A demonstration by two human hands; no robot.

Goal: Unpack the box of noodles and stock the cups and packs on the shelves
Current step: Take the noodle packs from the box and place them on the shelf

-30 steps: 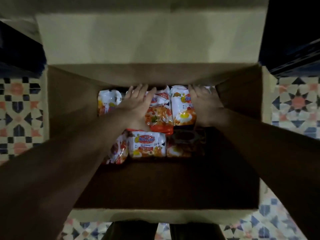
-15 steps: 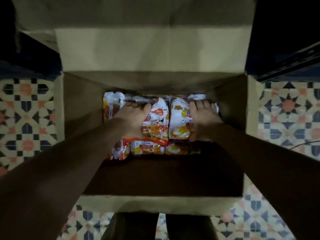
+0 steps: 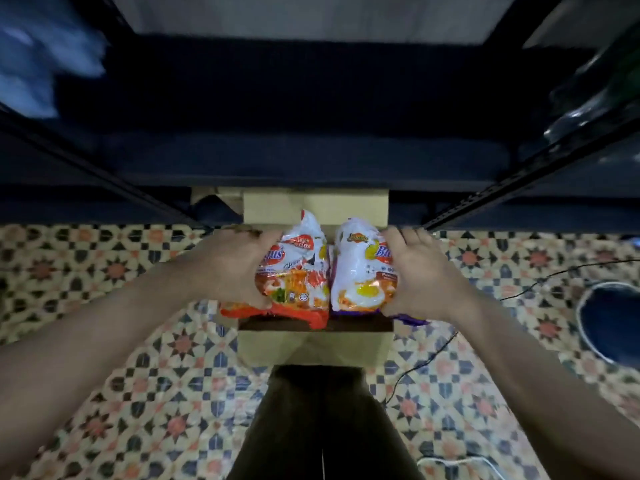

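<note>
Two noodle packs are held up side by side above the open cardboard box, which sits on the patterned tile floor right below them. The orange-trimmed pack is gripped by the left hand, fingers wrapped over the top-left edge and the thumb tucked under near the bottom, so that hand is pretty much closed around the pack. The purple-trimmed pack, the one with a fried egg printed on it, is clamped the same way by the right hand, fingers curled over its upper right edge and the palm pressed against its side. The two packs are touching each other along their inner edges, both roughly upright with the tops tipped slightly away from the camera.

The box's far flap is seen standing just behind the packs, and its near wall is seen below them; what's left inside can't be made out since the packs and hands cover the opening and it's dark in there.

Dark metal shelves are seen beyond the box, filling the upper half of the view. Something pale and blurry is sitting at the upper left of the shelving, and something shiny and dark at the upper right, too smeared to tell what either is. A black cable is trailed across the tiles on the right, near a round dark basin with a light rim. Dark trousers are visible at the bottom centre, just in front of the box.
</note>
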